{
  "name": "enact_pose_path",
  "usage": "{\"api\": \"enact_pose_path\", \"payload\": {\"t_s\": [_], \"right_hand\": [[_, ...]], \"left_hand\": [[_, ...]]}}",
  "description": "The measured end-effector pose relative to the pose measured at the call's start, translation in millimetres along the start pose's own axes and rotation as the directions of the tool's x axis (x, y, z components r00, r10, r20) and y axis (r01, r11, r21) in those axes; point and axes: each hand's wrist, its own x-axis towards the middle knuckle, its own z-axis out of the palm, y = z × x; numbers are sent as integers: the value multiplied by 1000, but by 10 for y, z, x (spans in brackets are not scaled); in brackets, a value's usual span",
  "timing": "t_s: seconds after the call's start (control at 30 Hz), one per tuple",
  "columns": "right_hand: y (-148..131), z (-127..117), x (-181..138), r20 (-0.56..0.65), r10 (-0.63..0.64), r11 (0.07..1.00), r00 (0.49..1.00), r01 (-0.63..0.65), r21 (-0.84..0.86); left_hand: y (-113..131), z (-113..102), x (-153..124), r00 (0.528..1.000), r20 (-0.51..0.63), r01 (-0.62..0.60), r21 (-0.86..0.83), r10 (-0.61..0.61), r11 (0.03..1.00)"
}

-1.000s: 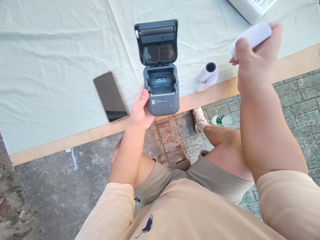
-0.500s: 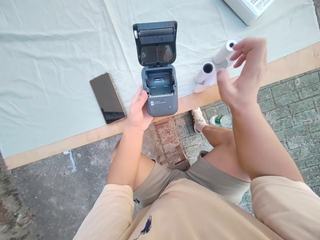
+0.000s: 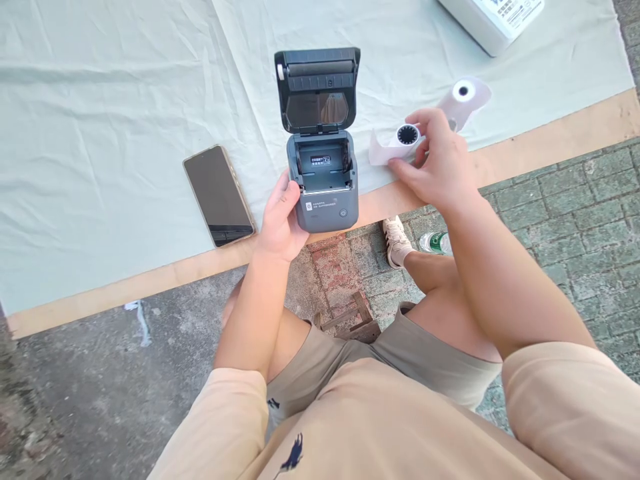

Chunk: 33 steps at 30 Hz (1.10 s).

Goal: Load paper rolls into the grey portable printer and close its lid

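My left hand (image 3: 283, 217) grips the lower left side of a dark grey label printer (image 3: 327, 210), its thumb along the front corner. The printer's lid (image 3: 320, 87) stands raised, and its paper bay shows no roll inside. To the right, my right hand (image 3: 437, 160) has its thumb and fingers around a small white paper roll (image 3: 407, 135) with a black toothed core. A loose strip of paper curls out to the left of that roll. Just behind my right hand stands a second white paper roll (image 3: 463, 91), partly unwound to the right.
A smartphone (image 3: 220, 195) lies face up left of the printer, on a pale cloth (image 3: 125, 133) over the table. At the far right rests a white box (image 3: 493, 27) with a printed label. Below the wooden table edge (image 3: 560, 137), a plastic bottle (image 3: 434, 243) is on the paving.
My right hand has moved left and down and closed around the nearer paper roll. That roll has shifted slightly left, with its loose strip now on the left. My left hand still holds the printer.
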Motion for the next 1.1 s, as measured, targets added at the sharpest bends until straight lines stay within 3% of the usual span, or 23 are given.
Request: {"api": "enact_pose_path", "payload": {"t_s": [0.1, 0.17, 0.2, 0.27, 0.33, 0.4, 0.5, 0.57, 0.63, 0.73, 0.83, 0.97, 1.1], "right_hand": [[11, 97, 91, -172, -51, 991, 984, 72, 117], [40, 97, 145, -286, -4, 944, 958, 98, 316], [65, 79, 164, -285, 60, 884, 957, 82, 460], [131, 31, 179, -129, 173, 670, 976, -21, 742], [190, 15, 162, 65, 183, 471, 981, -146, 870], [196, 66, 122, 103, 146, 447, 984, -158, 880], [40, 205, 45, -45, 7, 618, 999, 31, 786], [-175, 255, -16, -139, -142, 711, 980, 199, 675], [-432, 242, -86, -153, -266, 766, 952, 306, 566], [-772, 173, -186, -82, -379, 804, 922, 371, 465], [-950, 154, -227, -28, -442, 864, 897, 434, 257], [-979, 238, -209, 117, -450, 885, 885, 460, -74], [-948, 320, -189, 145, -463, 856, 874, 484, -183]], "left_hand": [[6, 11, -6, 1000, 0, 0, -9, 0, 1000], [11, 18, -11, 1000, 1, 1, -18, -1, 1000], [13, 21, -12, 1000, 0, 2, -24, -2, 1000], [16, 25, -13, 1000, -3, 9, -37, -9, 999], [16, 28, -11, 1000, -3, 22, -55, -23, 998], [16, 31, -9, 1000, 5, 28, -74, -28, 997], [19, 41, -10, 999, 36, 17, -97, -14, 995], [23, 51, -15, 998, 59, 17, -107, -10, 994], [26, 61, -23, 997, 77, 24, -107, -16, 994], [22, 74, -38, 997, 82, 18, -96, -10, 995], [14, 80, -48, 997, 79, 2, -83, 4, 997], [2, 78, -48, 998, 68, 20, -55, -16, 998], [5, 73, -49, 998, 47, 39, -36, -37, 999]]}}
